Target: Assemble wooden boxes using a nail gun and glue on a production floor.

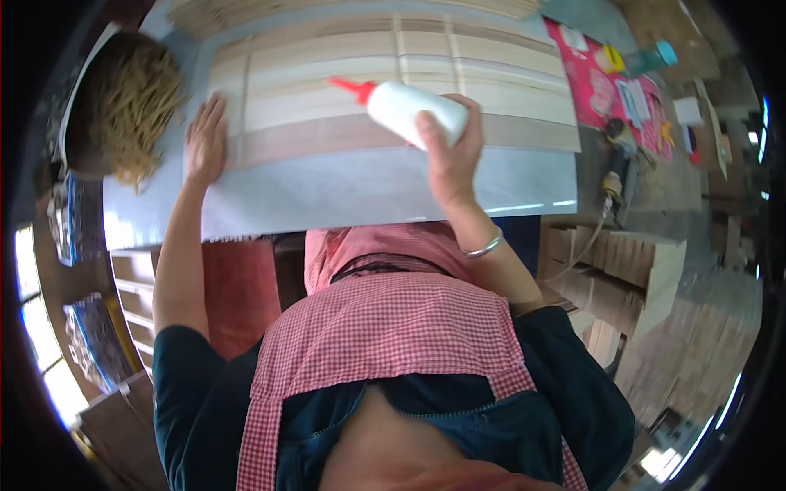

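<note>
My right hand (pixel 455 159) is wrapped round a white squeeze bottle (pixel 401 113) with a pointed red nozzle. The bottle is tilted over the wooden boards (pixel 303 106), its nozzle toward the left. Whether the tip touches the wood I cannot tell. Those pale, flat boards lie side by side across the grey tabletop (pixel 319 192), with a few thin strips crossing them. At their left end, my left hand (pixel 206 143) rests flat with fingers stretched out, holding nothing.
A basin (pixel 82 127) heaped with thin wooden sticks (pixel 139 86) stands at the left. More boards (pixel 344 6) lie along the far edge. On the right are a pink sheet (pixel 569 59), a teal jar (pixel 647 57) and a corded power tool (pixel 616 172). Below it sits a box of wood pieces (pixel 602 262).
</note>
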Action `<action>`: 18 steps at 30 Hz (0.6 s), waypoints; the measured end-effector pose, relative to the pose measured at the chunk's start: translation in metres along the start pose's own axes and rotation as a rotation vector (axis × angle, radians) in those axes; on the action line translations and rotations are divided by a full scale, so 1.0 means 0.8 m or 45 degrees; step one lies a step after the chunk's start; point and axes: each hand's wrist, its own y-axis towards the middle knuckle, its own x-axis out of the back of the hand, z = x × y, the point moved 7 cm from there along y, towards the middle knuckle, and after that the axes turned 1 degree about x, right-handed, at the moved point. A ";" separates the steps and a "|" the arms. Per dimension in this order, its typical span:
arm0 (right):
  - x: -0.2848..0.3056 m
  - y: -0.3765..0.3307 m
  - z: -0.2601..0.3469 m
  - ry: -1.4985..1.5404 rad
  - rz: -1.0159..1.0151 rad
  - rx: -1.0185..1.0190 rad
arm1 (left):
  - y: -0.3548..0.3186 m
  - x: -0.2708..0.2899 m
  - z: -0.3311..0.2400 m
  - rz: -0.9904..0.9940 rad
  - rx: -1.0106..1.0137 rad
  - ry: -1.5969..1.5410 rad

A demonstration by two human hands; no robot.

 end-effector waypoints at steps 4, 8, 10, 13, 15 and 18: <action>0.172 0.056 0.018 -0.317 -0.433 0.160 | -0.002 0.005 -0.005 0.005 -0.015 0.015; 0.326 0.145 0.014 -0.640 -0.705 0.151 | -0.017 0.002 0.012 -0.051 0.065 -0.028; 0.389 0.202 -0.010 -0.941 -0.725 0.131 | -0.019 0.008 0.020 -0.101 0.173 -0.101; 0.439 0.273 -0.033 -1.035 -0.700 0.081 | -0.020 0.026 -0.037 -0.123 0.099 -0.049; 0.453 0.303 -0.046 -1.044 -0.696 0.042 | -0.033 0.044 -0.086 -0.140 0.039 -0.005; 0.452 0.343 -0.082 -1.353 -0.600 -0.004 | -0.040 0.055 -0.152 -0.046 -0.118 -0.034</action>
